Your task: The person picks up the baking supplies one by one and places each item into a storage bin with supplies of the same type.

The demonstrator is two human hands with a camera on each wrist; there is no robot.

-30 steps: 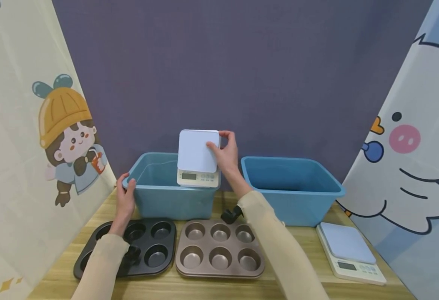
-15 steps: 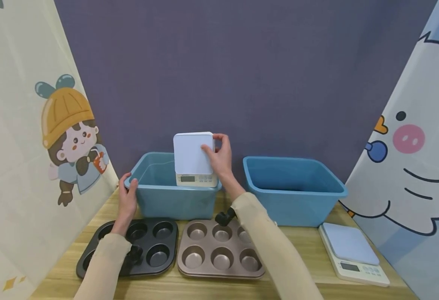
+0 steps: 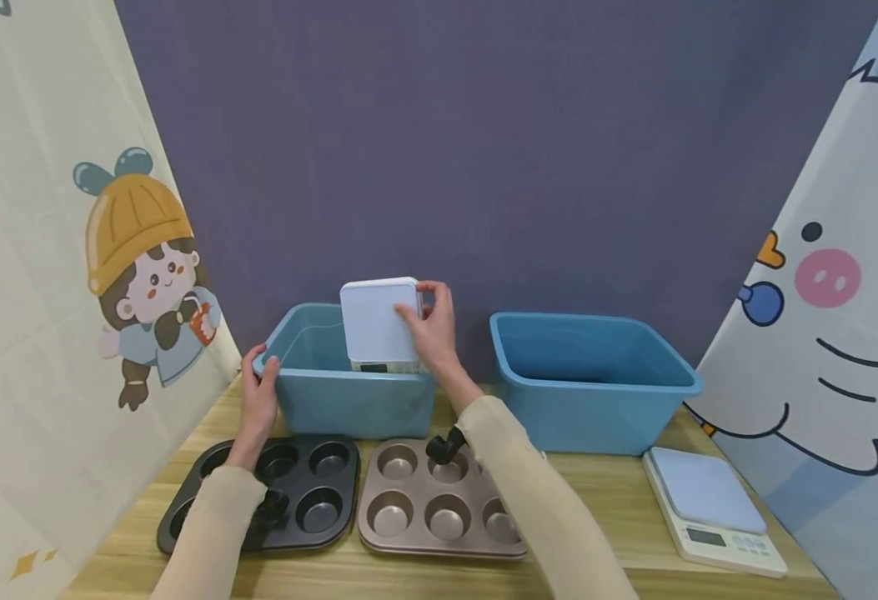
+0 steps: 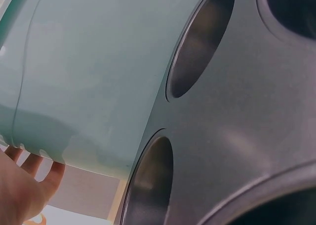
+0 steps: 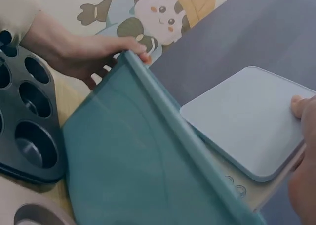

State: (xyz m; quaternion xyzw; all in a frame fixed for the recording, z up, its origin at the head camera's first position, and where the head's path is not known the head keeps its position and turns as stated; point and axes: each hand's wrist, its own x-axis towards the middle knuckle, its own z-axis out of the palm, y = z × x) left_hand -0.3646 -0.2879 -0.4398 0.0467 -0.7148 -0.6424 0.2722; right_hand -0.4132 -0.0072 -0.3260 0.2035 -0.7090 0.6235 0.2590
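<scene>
My right hand (image 3: 435, 329) pinches a white kitchen scale (image 3: 380, 323) by its right edge, thumb on the weighing plate and fingers behind. The scale stands nearly upright over the left blue bin (image 3: 356, 408), its lower end with the display behind the front rim. In the right wrist view the weighing plate (image 5: 247, 121) shows above the bin's rim. At the bin's left end my left hand (image 3: 258, 396) grips the rim, thumb over the top. The left wrist view has those fingers (image 4: 52, 178) against the bin's wall.
A second blue bin (image 3: 596, 417) stands to the right. In front lie a black muffin tin (image 3: 299, 487), under my left forearm, and a bronze muffin tin (image 3: 422, 492), partly under my right sleeve. Another kitchen scale (image 3: 704, 492) lies at the table's right.
The scale in my right hand has moved down and slightly left; its button panel has sunk mostly behind the bin's front rim. My left hand keeps its hold on the rim.
</scene>
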